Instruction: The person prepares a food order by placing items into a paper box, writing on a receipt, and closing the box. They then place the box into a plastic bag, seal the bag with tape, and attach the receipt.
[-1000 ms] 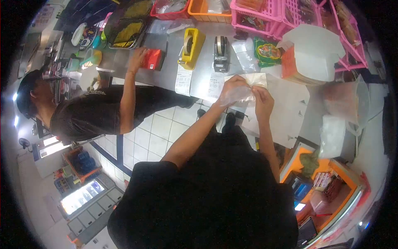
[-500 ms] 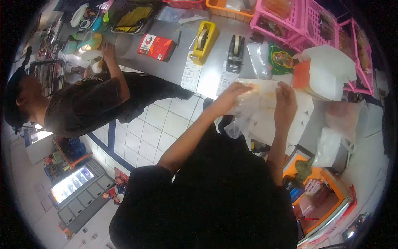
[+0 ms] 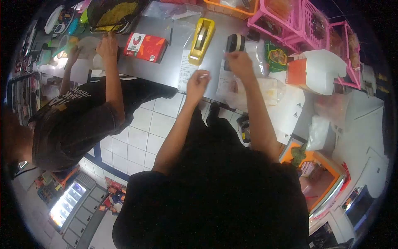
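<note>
My right hand (image 3: 240,64) reaches over the front end of a black tape dispenser (image 3: 235,42), fingers closed. What they grip there is hidden. Above the front edge of the counter my left hand (image 3: 197,86) is curled, with a small whitish bit at its fingertips that is too small to name. Behind it stands a yellow tape dispenser (image 3: 202,40), beside a printed receipt (image 3: 185,72). Just right of my hands, a clear plastic bag (image 3: 248,95) and a pale, flat packet (image 3: 268,92) lie on white card (image 3: 290,118).
At the left, another person (image 3: 78,124) works at the metal counter (image 3: 151,25). A red box (image 3: 145,47) stands there. A green packet (image 3: 276,57), a white-and-orange carton (image 3: 317,72) and pink baskets (image 3: 286,18) are to the right. An orange-edged case (image 3: 321,182) stands lower right.
Both hands have let go of the plastic bag and packet, which now lie down. My right hand has moved left to the black dispenser; my left hand has moved left, over the counter edge.
</note>
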The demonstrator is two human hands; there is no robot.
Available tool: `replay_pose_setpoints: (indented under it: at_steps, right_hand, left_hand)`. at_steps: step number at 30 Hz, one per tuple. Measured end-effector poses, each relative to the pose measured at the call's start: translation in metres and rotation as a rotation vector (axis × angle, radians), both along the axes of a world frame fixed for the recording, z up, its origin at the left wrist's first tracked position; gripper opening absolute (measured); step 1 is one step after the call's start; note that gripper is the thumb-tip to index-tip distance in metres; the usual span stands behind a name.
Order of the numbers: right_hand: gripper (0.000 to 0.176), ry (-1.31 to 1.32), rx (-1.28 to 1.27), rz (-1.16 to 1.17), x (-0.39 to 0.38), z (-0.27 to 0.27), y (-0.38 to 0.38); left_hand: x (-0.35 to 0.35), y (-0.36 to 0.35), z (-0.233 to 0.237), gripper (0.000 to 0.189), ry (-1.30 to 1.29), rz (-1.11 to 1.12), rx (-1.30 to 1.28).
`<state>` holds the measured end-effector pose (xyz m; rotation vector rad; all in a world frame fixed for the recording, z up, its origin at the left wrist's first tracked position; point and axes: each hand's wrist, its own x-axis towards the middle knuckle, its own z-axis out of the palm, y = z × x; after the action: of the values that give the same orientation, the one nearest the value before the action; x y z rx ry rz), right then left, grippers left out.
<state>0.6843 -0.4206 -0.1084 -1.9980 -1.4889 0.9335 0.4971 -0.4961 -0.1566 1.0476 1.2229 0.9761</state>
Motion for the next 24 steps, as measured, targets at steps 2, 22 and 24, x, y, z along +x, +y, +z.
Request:
replay_pose_setpoints:
  at_steps: [2,22,24]
  right_hand:
    - [0.045,0.162,-0.141,0.049,-0.043,-0.002,0.007]
    - [0.026,0.663,-0.266,-0.223,-0.144,0.039,-0.108]
    - [0.026,0.713,-0.245,-0.257,-0.151,0.025,-0.119]
  left_hand:
    - [-0.013,0.010,-0.037,0.017,-0.209,0.215,-0.085]
    - [-0.082,0.086,-0.009,0.042,-0.557,-0.274,-0.427]
    - [-0.080,0.086,0.004,0.038,-0.473,-0.247,-0.426]
